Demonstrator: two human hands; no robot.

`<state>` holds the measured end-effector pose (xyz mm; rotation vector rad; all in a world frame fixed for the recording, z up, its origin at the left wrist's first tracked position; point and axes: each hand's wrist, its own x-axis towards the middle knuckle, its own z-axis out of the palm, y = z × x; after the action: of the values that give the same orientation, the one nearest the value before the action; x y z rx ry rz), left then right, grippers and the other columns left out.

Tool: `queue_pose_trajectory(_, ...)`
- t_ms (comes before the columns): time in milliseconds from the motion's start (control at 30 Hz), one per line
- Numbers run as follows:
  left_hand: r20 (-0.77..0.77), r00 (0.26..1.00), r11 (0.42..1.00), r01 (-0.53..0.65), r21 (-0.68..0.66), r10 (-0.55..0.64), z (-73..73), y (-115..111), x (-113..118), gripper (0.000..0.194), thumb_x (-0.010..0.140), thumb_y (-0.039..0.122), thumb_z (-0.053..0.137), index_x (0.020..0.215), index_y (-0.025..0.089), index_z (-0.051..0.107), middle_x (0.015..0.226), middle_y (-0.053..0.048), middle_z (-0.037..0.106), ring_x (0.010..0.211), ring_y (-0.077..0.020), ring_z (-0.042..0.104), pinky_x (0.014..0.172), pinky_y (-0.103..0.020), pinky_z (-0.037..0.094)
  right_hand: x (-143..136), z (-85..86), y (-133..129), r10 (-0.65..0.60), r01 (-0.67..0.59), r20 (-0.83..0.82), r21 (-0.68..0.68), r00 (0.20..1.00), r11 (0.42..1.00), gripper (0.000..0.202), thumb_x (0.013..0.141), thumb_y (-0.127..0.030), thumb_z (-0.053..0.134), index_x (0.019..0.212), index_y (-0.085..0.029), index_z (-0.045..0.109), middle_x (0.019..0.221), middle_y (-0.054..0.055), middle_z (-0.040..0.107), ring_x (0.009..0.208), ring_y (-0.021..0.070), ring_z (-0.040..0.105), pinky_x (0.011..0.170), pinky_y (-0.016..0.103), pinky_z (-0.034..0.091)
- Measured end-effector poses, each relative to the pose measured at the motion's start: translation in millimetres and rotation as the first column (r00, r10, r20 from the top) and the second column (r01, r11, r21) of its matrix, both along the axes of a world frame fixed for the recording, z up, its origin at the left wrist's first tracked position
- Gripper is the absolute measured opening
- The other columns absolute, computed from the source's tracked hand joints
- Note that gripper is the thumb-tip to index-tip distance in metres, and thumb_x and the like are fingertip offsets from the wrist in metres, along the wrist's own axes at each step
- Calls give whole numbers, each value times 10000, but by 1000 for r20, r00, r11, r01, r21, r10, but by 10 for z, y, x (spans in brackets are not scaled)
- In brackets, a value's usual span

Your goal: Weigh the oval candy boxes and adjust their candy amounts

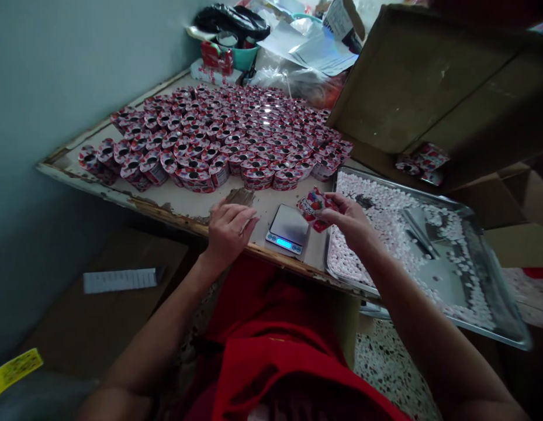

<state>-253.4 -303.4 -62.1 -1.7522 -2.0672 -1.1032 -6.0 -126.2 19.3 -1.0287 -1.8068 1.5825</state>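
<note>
Head view: the left hand (pixel 231 231) is at the edge of the table (pixel 196 202), fingers curled; whether they pinch anything, I cannot tell. The right hand (pixel 350 219) grips a fruit-printed packet (pixel 314 208) between the lit scale (pixel 290 227) and the metal tray (pixel 446 287) of white pieces (pixel 350 261). Beyond, open-topped packs (pixel 196 179) stand crowded before a teal basin (pixel 245 59).

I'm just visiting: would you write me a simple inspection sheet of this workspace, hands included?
Surface: table, finish chipped along its front edge.
Job's things: many printed packs standing open-topped; scale, display lit; metal tray with pale pellets.
Clutter: black bag, papers and teal bowl at the back.
Hands: left hand near the front edge, any hold unclear; right hand grips a red printed packet.
Cables: nothing seen.
Surroundings: pale wall, cardboard box, speckled floor.
</note>
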Motion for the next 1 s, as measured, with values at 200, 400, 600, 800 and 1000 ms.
queue_pose_trajectory(200, -11, 1000, 1000, 7, 8, -7, -61, 212, 75, 201, 1066, 292, 584, 1064, 250, 781, 967, -33, 802, 966, -226, 707, 1231, -506, 376, 70, -12, 97, 13, -34, 62, 348, 998, 937, 539, 775, -393, 846, 1250, -240, 643, 955, 25, 732, 878, 267, 710, 827, 401, 594)
queue_pose_trajectory(400, 124, 987, 995, -100, -11, 101, -266, 244, 90, 240, 1041, 355, 628, 1210, 222, 736, 1102, -76, 790, 1070, -264, 698, 1195, -503, 425, 72, -101, 11, 46, -64, 58, 361, 997, 930, 489, 839, -379, 798, 1290, -227, 682, 1088, 54, 772, 979, 292, 738, 901, 427, 583)
queue_pose_trajectory(600, 183, 964, 980, -184, -73, 195, -301, 318, 65, 191, 1003, 331, 672, 1121, 199, 743, 1089, -106, 777, 1046, -284, 681, 992, -431, 532, 0, -139, 11, 69, -113, 108, 471, 992, 875, 454, 848, -341, 758, 1289, -240, 721, 1152, 46, 782, 1001, 301, 746, 927, 431, 590)
queue_pose_trajectory(800, 125, 965, 970, -220, -105, 232, -301, 335, 97, 149, 977, 309, 688, 1076, 210, 740, 1058, -105, 767, 1039, -306, 661, 1015, -467, 491, -40, -261, 98, 110, -154, 119, 465, 987, 872, 477, 860, -342, 761, 1326, -253, 708, 1216, 47, 771, 1059, 312, 739, 973, 445, 591)
queue_pose_trajectory(1000, 81, 960, 958, -254, -136, 267, -319, 358, 99, 162, 987, 276, 646, 1087, 189, 738, 1066, -116, 760, 1045, -315, 658, 1018, -477, 462, -102, -285, 71, 141, -210, 170, 514, 975, 832, 466, 881, -325, 757, 1342, -277, 707, 1256, 62, 759, 1103, 338, 728, 970, 465, 600)
